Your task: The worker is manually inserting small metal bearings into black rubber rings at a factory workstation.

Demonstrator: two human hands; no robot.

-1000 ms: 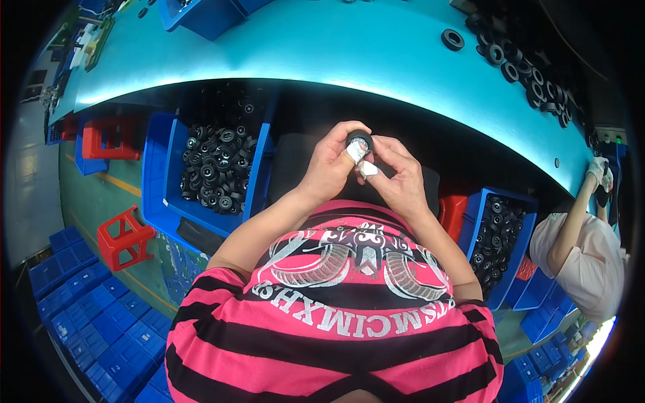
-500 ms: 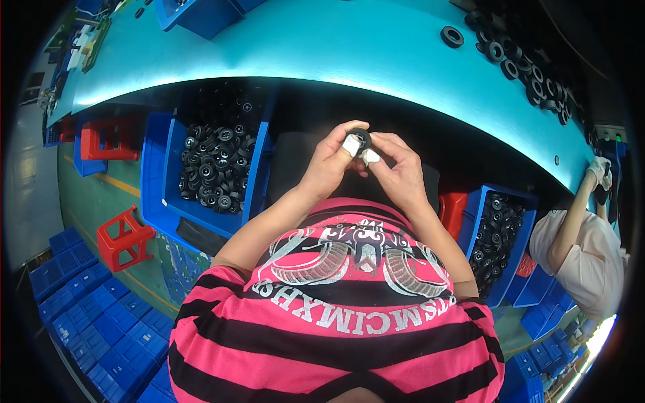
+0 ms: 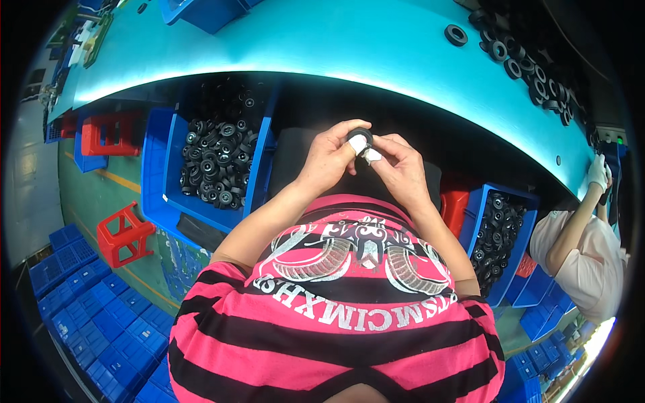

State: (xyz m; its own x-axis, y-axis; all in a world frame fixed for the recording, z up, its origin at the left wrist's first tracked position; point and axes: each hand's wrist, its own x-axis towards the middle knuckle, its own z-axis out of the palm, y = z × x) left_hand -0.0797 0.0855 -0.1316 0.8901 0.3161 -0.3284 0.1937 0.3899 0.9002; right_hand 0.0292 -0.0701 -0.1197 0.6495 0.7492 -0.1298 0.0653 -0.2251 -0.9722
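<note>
Between both hands, above my lap, is a small black toy wheel (image 3: 360, 134). My left hand (image 3: 329, 160) is closed on its left side, with a white-covered thumb over its face. From the right, my right hand (image 3: 403, 169) grips the same wheel, its white-wrapped thumb near the lower edge. The thumbs partly hide the wheel's face. To my left stands a blue bin of black wheels (image 3: 216, 161); to my right is another blue bin of wheels (image 3: 496, 235).
A turquoise table (image 3: 295, 47) curves across the front, with loose black tyres (image 3: 517, 64) at its far right and a blue bin (image 3: 208, 13) at its far edge. Red stools (image 3: 126, 234) stand at left. A co-worker's gloved hand (image 3: 598, 171) is at the right table edge.
My left thumb has shifted over the wheel and now covers more of its face. The co-worker's gloved hand at the right has moved slightly.
</note>
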